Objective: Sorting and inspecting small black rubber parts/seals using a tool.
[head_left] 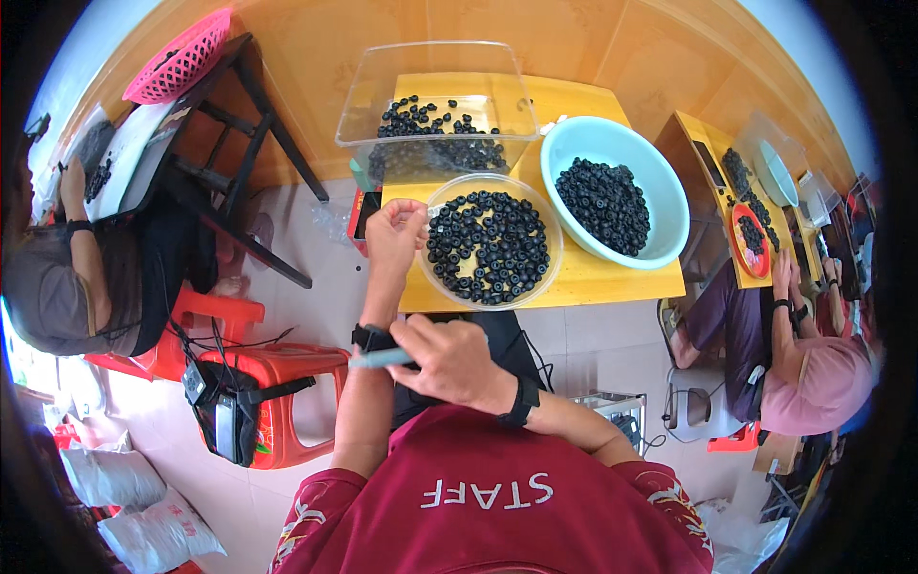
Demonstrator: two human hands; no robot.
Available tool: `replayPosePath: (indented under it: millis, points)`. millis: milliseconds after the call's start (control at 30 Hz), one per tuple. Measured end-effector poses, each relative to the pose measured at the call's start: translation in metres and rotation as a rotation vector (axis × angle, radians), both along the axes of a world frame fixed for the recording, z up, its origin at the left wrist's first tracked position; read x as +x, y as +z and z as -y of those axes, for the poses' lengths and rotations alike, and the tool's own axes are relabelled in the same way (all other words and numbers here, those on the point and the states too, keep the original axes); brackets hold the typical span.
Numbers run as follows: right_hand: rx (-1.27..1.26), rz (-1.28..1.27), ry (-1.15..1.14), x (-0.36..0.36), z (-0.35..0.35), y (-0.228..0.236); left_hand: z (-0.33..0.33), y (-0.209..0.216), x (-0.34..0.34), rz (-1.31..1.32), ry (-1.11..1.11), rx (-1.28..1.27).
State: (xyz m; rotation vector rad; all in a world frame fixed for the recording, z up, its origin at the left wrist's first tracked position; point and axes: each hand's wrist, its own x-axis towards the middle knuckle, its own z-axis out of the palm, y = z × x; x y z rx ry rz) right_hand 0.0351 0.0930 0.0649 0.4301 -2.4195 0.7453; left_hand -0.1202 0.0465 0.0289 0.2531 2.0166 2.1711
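My left hand (395, 230) is closed in a pinch beside the left rim of a round clear tub (548, 271). Whatever is between its fingertips is too small to name. Many small black ring-like pieces (488, 247) lie spread in that tub. Nearer to me, my right hand (454, 359) is wrapped round a slim grey-blue pen-like tool (381, 358), which crosses over my left wrist. A black band (371, 338) is on that wrist.
Behind the tub, a clear rectangular bin (440, 143) holds more black pieces. To its right, a pale blue basin (672, 215) is heaped with them. All stand on a yellow table (612, 284). Red stools (301, 368) are at left; people sit at tables on both sides.
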Motion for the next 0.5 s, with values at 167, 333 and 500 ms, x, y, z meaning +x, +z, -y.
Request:
replayPosePath:
  millis: [167, 333, 500]
  points:
    - [0.046, 0.156, 0.032, 0.014, 0.003, 0.001, 0.006, 0.016, 0.006, 0.024, -0.050, 0.046]
    - [-0.207, 0.086, -0.080, 0.024, -0.031, 0.008, 0.017, 0.025, 0.020, 0.038, -0.168, -0.011]
    - [-0.357, 0.190, -0.268, 0.040, -0.096, -0.010, 0.007, -0.007, 0.038, -0.484, -0.372, -0.513]
